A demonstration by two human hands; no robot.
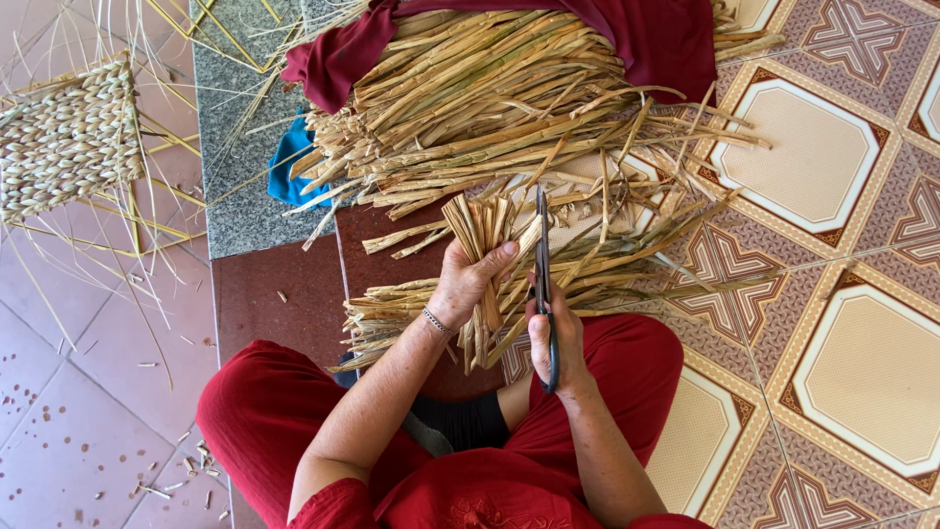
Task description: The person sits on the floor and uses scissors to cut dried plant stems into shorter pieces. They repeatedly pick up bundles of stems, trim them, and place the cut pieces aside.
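Red-clothed knees (274,411) frame the work, where the left hand (468,282) closes its fingers around a fanned bundle of dried strips (482,235), holding its ends toward 12 o'clock so the right hand (554,338), gripping shut scissors (543,269), can reach them.

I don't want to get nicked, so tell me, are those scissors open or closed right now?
Closed, it seems: the scissors in the right hand show as one narrow dark blade, no gap, beside the strips held by the left hand.
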